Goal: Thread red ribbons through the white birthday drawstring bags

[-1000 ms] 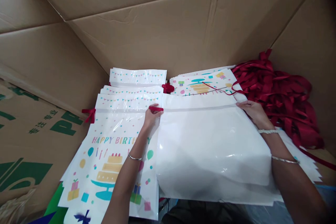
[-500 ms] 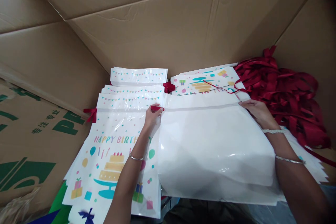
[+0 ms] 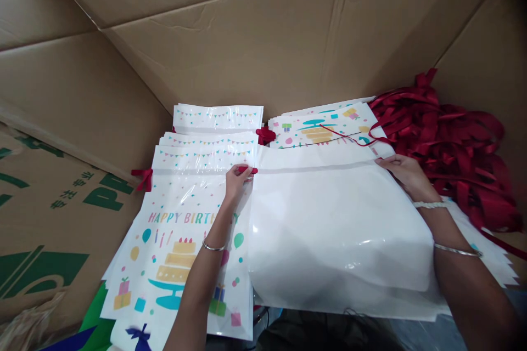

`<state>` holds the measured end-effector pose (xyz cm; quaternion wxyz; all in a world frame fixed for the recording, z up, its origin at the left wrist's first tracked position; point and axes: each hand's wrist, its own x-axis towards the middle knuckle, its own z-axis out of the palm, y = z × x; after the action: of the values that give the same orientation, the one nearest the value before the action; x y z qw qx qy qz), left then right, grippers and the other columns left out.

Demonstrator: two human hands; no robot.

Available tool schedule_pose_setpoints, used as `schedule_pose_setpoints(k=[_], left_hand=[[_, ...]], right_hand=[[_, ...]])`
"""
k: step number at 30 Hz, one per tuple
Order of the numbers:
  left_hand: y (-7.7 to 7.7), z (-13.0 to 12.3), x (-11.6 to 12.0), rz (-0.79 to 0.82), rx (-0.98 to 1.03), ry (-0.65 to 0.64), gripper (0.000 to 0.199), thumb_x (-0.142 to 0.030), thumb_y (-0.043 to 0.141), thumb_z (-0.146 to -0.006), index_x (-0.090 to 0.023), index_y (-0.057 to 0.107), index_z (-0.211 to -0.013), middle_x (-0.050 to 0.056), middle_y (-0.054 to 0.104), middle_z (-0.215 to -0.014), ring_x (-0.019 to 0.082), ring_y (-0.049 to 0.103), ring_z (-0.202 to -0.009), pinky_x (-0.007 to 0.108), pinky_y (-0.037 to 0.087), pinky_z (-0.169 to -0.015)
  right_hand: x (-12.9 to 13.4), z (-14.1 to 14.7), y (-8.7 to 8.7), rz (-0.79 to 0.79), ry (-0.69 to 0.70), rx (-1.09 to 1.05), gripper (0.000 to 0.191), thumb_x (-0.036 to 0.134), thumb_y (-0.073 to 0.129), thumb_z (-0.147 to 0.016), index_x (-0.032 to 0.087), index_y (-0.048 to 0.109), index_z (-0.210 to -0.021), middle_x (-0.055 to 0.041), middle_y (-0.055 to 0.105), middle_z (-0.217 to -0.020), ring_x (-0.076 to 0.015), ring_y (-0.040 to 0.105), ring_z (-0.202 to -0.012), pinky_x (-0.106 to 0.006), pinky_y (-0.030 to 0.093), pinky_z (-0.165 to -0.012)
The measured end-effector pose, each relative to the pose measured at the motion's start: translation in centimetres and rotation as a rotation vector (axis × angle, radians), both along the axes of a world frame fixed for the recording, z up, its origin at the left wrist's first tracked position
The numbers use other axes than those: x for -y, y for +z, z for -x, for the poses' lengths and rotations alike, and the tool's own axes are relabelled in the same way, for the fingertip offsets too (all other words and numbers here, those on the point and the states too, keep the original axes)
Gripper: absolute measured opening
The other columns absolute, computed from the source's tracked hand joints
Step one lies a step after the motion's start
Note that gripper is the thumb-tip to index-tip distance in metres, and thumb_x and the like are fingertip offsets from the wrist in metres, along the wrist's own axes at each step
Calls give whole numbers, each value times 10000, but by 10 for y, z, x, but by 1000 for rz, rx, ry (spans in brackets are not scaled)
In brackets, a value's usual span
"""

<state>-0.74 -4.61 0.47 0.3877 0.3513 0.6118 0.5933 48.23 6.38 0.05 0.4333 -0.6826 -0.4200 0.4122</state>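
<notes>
My left hand (image 3: 239, 182) pinches a short piece of red ribbon (image 3: 249, 170) at the left end of the band across a blank white plastic bag (image 3: 337, 219). At the other end of this band, the fingers of my right hand (image 3: 407, 176) are closed on the bag's right edge, with a speck of red at the fingertips. Left of the white bag lies a stack of printed birthday bags (image 3: 197, 197) with a cake picture, and a red bow (image 3: 143, 179) sticks out from its left side. My left forearm covers part of the print.
Cardboard walls (image 3: 255, 38) rise at the back and sides. A heap of red ribbons (image 3: 457, 148) lies at the right. More printed bags (image 3: 313, 126) sit behind the white one, with a needle-like dark line on them. A dark blue bow (image 3: 140, 335) is at the front left.
My left hand has shifted very slightly left, still pinching the red ribbon. My right hand keeps its hold on the bag's edge; the whole view has moved only a little.
</notes>
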Motion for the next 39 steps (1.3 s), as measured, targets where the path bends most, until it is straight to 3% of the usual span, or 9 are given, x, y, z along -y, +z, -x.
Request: schedule_pose_setpoints(k=[11,18,23,27,30,32,35,39], left_hand=[[4,-2,1,2,29,16,399,-426,901,-708,-158,710,-933,101,758,-836,208,716,-721,347,547,-702],[4,-2,1,17,48,22,403,-441,902,-710,-144,735,-926,133,780,-860,211,720,-736,348,563,-709],[3,17,0,80,53,43,442,-560,836,-769,-138,726,-845,148,756,-734,245,726,-697,367,580,-663],[5,35,3,126,38,6,506,-638,795,-785,-135,739,-786,193,763,-791,266,725,-680,393,594,-627],[5,39,4,108,-4,-26,463,-590,855,-736,-138,766,-788,190,769,-818,241,717,-692,364,598,-632],[3,38,5,82,-24,-38,425,-538,890,-704,-140,778,-802,173,767,-806,224,709,-693,346,595,-638],[1,37,5,54,-36,-40,396,-501,895,-686,-140,782,-804,145,760,-778,208,701,-685,337,589,-640],[-1,38,4,48,-20,-45,383,-488,883,-685,-136,775,-794,134,757,-765,198,695,-668,330,586,-638]], right_hand=[[-2,-3,-3,1,5,35,282,307,868,-649,153,668,-777,-26,658,-720,-126,524,-628,-246,367,-550],[2,2,5,19,-4,64,205,265,817,-702,154,661,-774,-25,644,-704,-128,512,-623,-260,352,-559],[3,1,4,11,11,57,206,273,819,-721,161,657,-782,-15,642,-708,-128,505,-623,-273,350,-580],[-2,-4,-4,10,18,87,221,289,822,-713,160,656,-780,-21,647,-724,-131,510,-623,-275,360,-589],[-7,-6,-9,-7,15,109,317,350,843,-708,168,666,-897,-34,687,-812,-153,574,-687,-271,409,-634],[-8,-6,-11,-70,24,178,484,428,842,-732,184,666,-1110,-39,707,-870,-177,624,-762,-279,446,-698],[-9,-4,-12,-195,137,380,697,512,824,-762,236,611,-1366,-35,713,-943,-193,644,-850,-303,471,-815],[-7,-5,-11,-209,365,553,585,524,813,-758,257,715,-1269,-47,697,-1014,-195,623,-862,-316,495,-849]])
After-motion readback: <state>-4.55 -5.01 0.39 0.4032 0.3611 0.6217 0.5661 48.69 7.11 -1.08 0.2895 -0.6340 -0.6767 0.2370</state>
